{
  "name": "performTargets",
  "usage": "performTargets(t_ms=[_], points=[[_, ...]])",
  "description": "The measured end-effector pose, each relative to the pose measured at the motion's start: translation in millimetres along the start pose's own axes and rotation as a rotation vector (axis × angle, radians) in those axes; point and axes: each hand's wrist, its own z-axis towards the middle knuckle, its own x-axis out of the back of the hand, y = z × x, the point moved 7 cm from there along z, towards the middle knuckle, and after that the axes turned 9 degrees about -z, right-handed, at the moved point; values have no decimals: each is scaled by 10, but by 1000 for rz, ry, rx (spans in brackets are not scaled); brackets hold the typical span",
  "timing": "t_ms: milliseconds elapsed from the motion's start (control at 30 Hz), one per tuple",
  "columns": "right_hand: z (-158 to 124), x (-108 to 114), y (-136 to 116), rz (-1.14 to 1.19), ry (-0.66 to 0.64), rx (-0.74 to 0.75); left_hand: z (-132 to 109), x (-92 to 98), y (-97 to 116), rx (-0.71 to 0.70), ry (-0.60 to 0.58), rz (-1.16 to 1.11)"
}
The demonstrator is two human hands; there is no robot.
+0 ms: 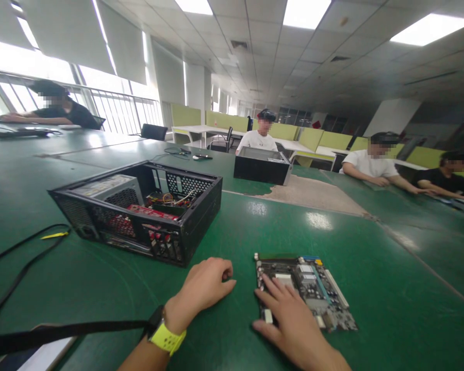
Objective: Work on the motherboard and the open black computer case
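Note:
On the green tabletop [232, 242] lies a motherboard [315, 288] with slots, heatsinks and ports. My right hand [288, 319] is over its left part, fingers spread, not wrapped round anything. My left hand [206, 283] rests on the table to the left of the board, fingers loosely curled, thumb apart, with nothing seen in it. A watch with a yellow-green strap [168, 337] is on the left wrist. Behind that hand stands an open black computer case [201, 216], lying on its side with a power supply [112, 190], a red card and wires inside.
A black cable [27, 257] with a yellow tag lies at left. A dark strap [81, 329] crosses the lower left, over a flat item [48, 355]. Across the table a person sits behind another case [261, 172]; other people sit at both sides. Bare board [313, 193] shows through the tabletop.

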Motion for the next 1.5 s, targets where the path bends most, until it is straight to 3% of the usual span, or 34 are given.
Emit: performTargets(t_ms=[167,300,367,433,533,633,700,767,833,933,1033,1167,1267,1367,1433,1500], points=[[-8,-54,1403,-37,14,-373,-20,35,-16,10,13,-26],[-402,-201,2579,-123,115,-686,-20,53,-9,8,39,-45],[-606,-245,2957,-137,142,-791,-20,47,18,1,44,-45],[-717,-269,3140,-131,158,-819,-28,45,74,-14,38,-40],[-739,-261,3165,-119,181,-806,-73,183,225,-102,121,-82],[-710,-227,3097,-109,203,-812,-190,626,302,-193,478,-58],[-699,-202,3060,-100,216,-813,-287,956,210,-113,751,64],[-699,-182,3045,-88,228,-811,-305,1182,43,62,863,207],[-707,-166,3051,-69,240,-812,-211,1272,-114,211,764,325],[-716,-137,3082,-20,266,-811,-60,1271,-225,317,539,450],[-689,-82,3090,74,297,-783,-38,1283,-174,329,504,518],[-594,95,2962,177,332,-773,-93,1188,6,239,481,497],[-499,352,2686,218,390,-765,-177,1027,213,191,456,426],[-408,745,2237,273,452,-685,-259,791,538,136,379,311],[-360,1100,1872,312,472,-620,-299,604,829,81,280,221],[-265,1529,1454,341,475,-518,-328,351,1218,-70,79,158]])
